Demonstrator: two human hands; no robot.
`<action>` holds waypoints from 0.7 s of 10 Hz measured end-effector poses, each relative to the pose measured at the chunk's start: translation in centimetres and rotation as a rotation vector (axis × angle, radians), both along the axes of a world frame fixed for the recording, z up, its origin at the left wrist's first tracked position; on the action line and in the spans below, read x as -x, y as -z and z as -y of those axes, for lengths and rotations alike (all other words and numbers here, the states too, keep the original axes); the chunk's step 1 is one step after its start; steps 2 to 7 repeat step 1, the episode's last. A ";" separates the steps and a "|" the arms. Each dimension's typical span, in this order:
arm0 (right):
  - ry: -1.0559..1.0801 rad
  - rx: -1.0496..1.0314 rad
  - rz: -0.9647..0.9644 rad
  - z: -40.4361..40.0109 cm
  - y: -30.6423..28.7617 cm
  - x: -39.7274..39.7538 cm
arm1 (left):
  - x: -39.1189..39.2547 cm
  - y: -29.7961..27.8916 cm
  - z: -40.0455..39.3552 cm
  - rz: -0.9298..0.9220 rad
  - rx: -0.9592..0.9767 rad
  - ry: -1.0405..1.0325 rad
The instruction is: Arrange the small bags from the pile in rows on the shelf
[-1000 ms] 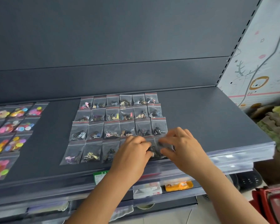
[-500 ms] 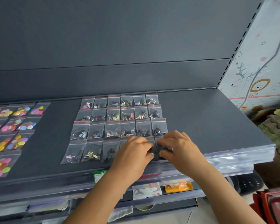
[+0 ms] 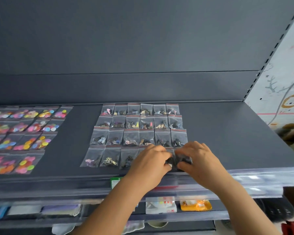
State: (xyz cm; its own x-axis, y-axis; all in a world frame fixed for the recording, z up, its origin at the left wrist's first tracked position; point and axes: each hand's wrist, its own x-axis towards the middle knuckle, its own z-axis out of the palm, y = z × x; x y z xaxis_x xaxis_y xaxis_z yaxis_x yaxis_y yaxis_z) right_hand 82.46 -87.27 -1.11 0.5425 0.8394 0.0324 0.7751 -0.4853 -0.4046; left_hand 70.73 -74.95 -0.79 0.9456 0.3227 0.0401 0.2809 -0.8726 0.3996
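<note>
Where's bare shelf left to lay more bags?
Widest patch: right of the zipper-pull bag grid, out to the shelf edge. A narrower strip lies between the grid and the colourful disc bags. Crowded: the grid's front row, where the left hand and right hand meet over bags.

Bags point(image 3: 139, 133) are lying in rows mid-shelf point(image 3: 227, 133); button packs point(image 3: 25, 133) are lying left; both hands are covering the front row's right end
</note>
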 end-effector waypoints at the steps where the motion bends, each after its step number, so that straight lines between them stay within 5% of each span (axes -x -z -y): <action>1: 0.023 -0.013 0.009 -0.5 -0.5 0.7 | 0.5 -0.2 -0.5 0.043 0.026 -0.024; 7: 0.023 -0.013 0.009 -0.5 -0.5 0.7 | 0.5 -0.2 -0.5 0.043 0.026 -0.024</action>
